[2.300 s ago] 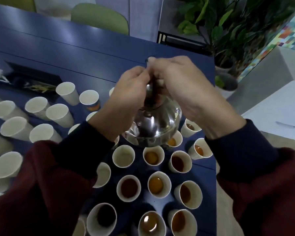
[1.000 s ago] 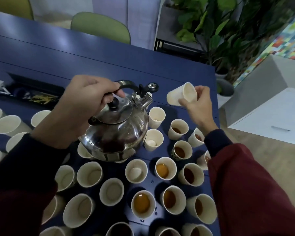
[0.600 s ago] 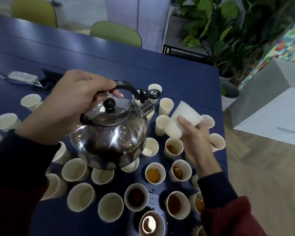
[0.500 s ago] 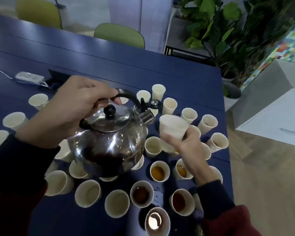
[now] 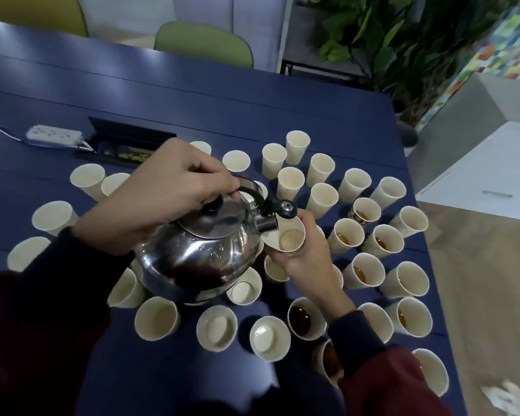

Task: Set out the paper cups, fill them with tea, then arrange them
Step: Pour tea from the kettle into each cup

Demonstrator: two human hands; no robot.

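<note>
Overhanging cup (image 5: 286,239) rim: kettle (image 5: 204,253) spout.

Your kettle (image 5: 198,253) gleams mirror-silver, with a black handle and a black lid knob. The paper cup (image 5: 285,235) at its spout is plain cream, same as the others. Tea (image 5: 299,318) runs from amber to dark brown. The table (image 5: 192,94) is deep navy, your sleeves (image 5: 388,382) maroon with dark cuffs, the chairs (image 5: 203,43) olive green and the power strip (image 5: 53,135) white. The panel (image 5: 505,49) is a multicoloured mosaic of squares.
</note>
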